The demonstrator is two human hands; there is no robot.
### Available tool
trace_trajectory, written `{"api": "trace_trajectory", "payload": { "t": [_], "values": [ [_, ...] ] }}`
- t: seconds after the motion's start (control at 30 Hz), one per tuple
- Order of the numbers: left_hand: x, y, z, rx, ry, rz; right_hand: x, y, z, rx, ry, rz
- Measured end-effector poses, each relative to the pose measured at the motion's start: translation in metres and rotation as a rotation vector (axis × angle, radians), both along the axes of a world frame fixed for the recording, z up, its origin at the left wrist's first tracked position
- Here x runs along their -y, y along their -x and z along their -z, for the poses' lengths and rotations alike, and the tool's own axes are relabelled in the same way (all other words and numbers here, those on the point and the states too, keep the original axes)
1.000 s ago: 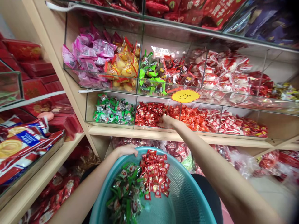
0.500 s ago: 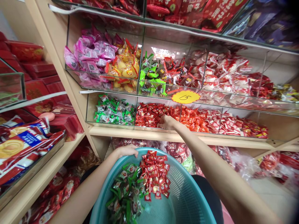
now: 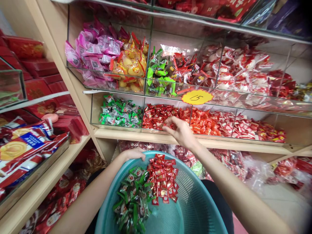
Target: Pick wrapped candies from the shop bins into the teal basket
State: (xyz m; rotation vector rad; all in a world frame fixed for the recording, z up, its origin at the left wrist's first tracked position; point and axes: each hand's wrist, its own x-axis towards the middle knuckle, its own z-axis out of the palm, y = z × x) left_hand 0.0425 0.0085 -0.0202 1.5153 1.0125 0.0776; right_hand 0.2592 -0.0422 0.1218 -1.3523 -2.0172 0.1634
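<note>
Left hand (image 3: 136, 154) curls over the basket (image 3: 203, 195) rim at 11 o'clock, gripping it. Right hand (image 3: 181, 131) is half-curled at the front of the red-sweet bin (image 3: 154, 130), beyond the basket's 12 o'clock; cannot tell whether it holds anything. In the basket: red sweets (image 3: 162, 180) towards 12, green sweets (image 3: 134, 201) towards 9. Tag (image 3: 197, 97) "15" lies at the right hand's 1 o'clock.

You have a round teal basket (image 3: 195, 187) in front of you, open upward, its wall perforated. Inside, green-and-clear wrapped candies (image 3: 133, 201) heap at your left, beside glossy red candies (image 3: 162, 178). Ahead of you, small red packets (image 3: 157, 113) lie loosely piled together.
</note>
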Motion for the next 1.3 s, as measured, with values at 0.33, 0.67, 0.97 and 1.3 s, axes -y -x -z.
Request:
{"api": "trace_trajectory", "payload": {
  "t": [0.33,0.67,0.97,1.3],
  "values": [
    [0.004,0.0,-0.007,-0.036,-0.047,0.019,0.076,0.022,0.107,0.056,0.321,-0.054],
    [0.003,0.0,-0.005,-0.03,-0.079,0.05,0.086,0.043,0.131,0.186,0.325,-0.061],
    [0.001,0.001,-0.001,-0.033,-0.067,0.038,0.082,0.052,0.132,0.47,0.29,0.031],
    [0.001,0.001,-0.002,-0.04,-0.053,0.038,0.08,0.055,0.139,0.578,0.234,0.069]
  ]
}}
